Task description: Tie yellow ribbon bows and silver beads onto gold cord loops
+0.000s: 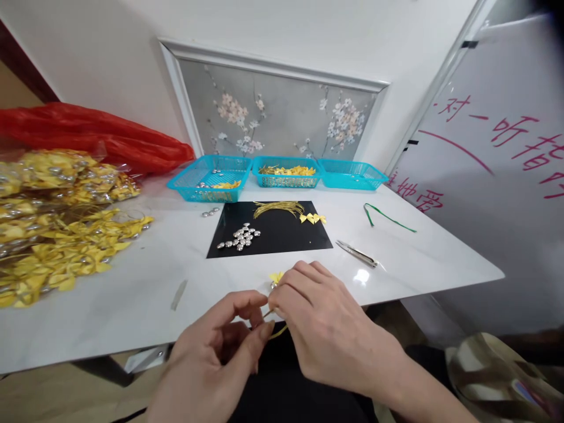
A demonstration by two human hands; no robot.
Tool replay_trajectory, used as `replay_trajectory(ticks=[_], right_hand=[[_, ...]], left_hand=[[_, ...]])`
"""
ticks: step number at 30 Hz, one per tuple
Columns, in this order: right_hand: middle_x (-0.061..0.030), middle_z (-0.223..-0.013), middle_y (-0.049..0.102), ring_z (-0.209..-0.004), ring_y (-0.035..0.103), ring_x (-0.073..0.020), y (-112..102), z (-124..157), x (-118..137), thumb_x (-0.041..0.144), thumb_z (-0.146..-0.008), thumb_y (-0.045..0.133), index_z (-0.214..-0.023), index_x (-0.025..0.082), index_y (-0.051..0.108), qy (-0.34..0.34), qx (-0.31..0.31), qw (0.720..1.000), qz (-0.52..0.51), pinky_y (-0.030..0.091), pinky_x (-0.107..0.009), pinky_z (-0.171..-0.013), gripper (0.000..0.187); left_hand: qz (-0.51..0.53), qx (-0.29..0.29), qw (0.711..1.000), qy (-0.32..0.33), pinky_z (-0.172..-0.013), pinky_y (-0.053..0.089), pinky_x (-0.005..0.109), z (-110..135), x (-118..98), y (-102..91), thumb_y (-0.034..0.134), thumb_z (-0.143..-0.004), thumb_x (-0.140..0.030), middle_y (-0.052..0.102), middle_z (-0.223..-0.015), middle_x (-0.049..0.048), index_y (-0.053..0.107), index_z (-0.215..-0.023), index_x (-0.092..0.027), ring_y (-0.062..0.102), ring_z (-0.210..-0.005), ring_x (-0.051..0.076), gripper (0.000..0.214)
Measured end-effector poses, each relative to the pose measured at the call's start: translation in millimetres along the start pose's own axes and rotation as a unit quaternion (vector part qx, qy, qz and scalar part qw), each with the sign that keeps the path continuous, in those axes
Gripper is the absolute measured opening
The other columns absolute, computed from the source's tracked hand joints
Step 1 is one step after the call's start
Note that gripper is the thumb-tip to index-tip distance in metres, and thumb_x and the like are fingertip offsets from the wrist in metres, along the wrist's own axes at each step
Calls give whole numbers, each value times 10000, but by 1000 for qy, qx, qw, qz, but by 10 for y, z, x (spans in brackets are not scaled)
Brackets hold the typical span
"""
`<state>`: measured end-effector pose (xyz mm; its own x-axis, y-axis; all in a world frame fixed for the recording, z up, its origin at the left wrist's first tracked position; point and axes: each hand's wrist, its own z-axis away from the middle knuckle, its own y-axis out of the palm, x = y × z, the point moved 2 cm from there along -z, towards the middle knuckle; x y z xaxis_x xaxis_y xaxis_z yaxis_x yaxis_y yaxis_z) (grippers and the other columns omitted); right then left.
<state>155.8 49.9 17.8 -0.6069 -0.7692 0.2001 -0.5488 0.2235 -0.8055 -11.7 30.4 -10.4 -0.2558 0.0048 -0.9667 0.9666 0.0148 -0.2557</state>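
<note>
My right hand (324, 320) is closed in a pinch on a small yellow ribbon bow (277, 276) with a silver bead, held at the table's near edge. My left hand (215, 352) is curled just left of it, thumb and forefinger pinched on a thin gold cord (278, 332) that runs under the bow. On the black mat (282, 238) beyond lie several silver beads (240, 237), a bundle of gold cords (278, 207) and one yellow bow (312, 218).
A heap of yellow bows (61, 247) and bagged bows under a red plastic bag (88, 135) fill the left. Three blue baskets (352, 174) line the wall. Metal snips (358, 254) and a green wire (388, 217) lie right. A whiteboard (493, 170) stands at right.
</note>
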Motion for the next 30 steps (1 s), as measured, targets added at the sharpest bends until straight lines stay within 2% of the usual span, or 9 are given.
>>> replay_trajectory(ticks=[2, 4, 7, 11, 17, 21, 26, 30], right_hand=[[-81, -837, 601, -778, 476, -206, 2, 3, 11, 34, -908, 438, -859, 113, 644, 15, 12, 1000, 1, 404, -356, -720, 226], [-80, -841, 599, -778, 473, -206, 9, 12, 17, 47, -918, 441, -856, 119, 639, 22, 21, 1000, -3, 397, -355, -717, 220], [-81, -847, 598, -780, 473, -208, 21, 24, 9, 47, -927, 433, -856, 122, 633, 28, 29, 999, -8, 398, -361, -716, 224], [-78, -854, 600, -799, 487, -210, 25, 43, -24, 54, -948, 431, -869, 128, 626, 52, 40, 997, -36, 430, -370, -738, 223], [-80, -988, 648, -937, 567, -210, -16, 82, -54, 94, -989, 480, -1031, 139, 643, 112, 37, 981, -155, 485, -358, -839, 174], [-66, -946, 657, -918, 587, -198, 22, 87, -62, 108, -985, 513, -977, 147, 645, 124, 18, 975, -182, 487, -340, -823, 138], [-63, -890, 650, -861, 581, -186, 96, 79, -77, 87, -989, 481, -900, 141, 637, 113, 13, 977, -180, 478, -322, -764, 188], [-68, -888, 653, -858, 578, -191, 109, 84, -80, 64, -979, 467, -899, 134, 639, 114, 18, 979, -170, 476, -337, -769, 202]], left_hand=[[-58, -52, 996, 43, -459, 452, 210, 10, -41, -3, 702, -805, -364, 616, -540, -55, 748, -887, -281, 537, -461, 128, 125], [-94, -67, 991, 71, -463, 454, 220, 10, -109, -15, 695, -778, -319, 595, -483, -57, 776, -815, -285, 543, -441, 136, 96], [-118, -48, 987, 99, -426, 444, 230, -25, -200, -38, 696, -734, -295, 584, -422, -54, 793, -728, -284, 545, -378, 143, 98], [-141, -35, 981, 126, -445, 450, 236, -86, -211, -41, 663, -764, -297, 602, -424, -48, 796, -719, -288, 569, -377, 151, 141], [-158, -29, 981, 104, -470, 430, 236, -113, -96, -48, 659, -808, -331, 610, -455, -51, 785, -750, -299, 566, -413, 149, 142], [-166, -14, 980, 108, -479, 428, 231, -128, -90, -52, 641, -834, -354, 606, -468, -50, 767, -739, -295, 575, -430, 149, 169], [-177, -6, 976, 123, -480, 437, 240, -136, -139, -30, 625, -832, -317, 617, -489, -42, 750, -724, -279, 584, -435, 155, 170], [-188, 6, 973, 131, -539, 475, 258, -127, -113, -31, 635, -836, -322, 683, -589, -20, 765, -818, -272, 631, -519, 182, 141]])
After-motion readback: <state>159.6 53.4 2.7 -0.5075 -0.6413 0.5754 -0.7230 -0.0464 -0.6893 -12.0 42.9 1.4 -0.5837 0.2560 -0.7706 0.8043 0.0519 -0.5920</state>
